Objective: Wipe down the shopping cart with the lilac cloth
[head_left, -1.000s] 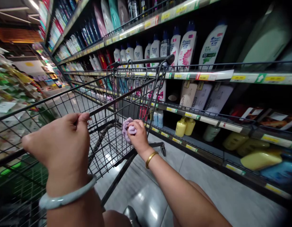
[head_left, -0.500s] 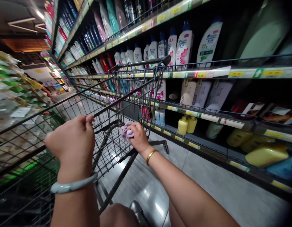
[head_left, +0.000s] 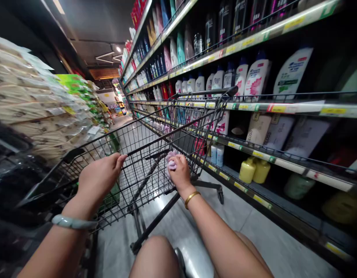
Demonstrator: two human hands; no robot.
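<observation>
My left hand point(head_left: 100, 175), with a pale bangle point(head_left: 72, 222) on its wrist, is closed around the near top rail of a black wire shopping cart point(head_left: 204, 93). A crumpled light-purple cloth point(head_left: 171, 163) is bunched in my right hand point(head_left: 181, 173), which wears a gold bangle point(head_left: 191, 199). The cloth is beside the cart's wire side; whether it touches the wires I cannot tell. The palms of both hands are hidden.
Shelves on the right carry shampoo bottles point(head_left: 257, 77), with yellow bottles point(head_left: 247, 170) lower down. Stacked plastic-wrapped packs point(head_left: 48, 116) rise on the left. A cart wheel point(head_left: 220, 196) rests on the grey floor point(head_left: 233, 208), and my knee point(head_left: 155, 255) is below.
The view has turned left, so the cart and shelves sit further right and lower. My left hand stays closed on the rail, and my right still holds the cloth.
</observation>
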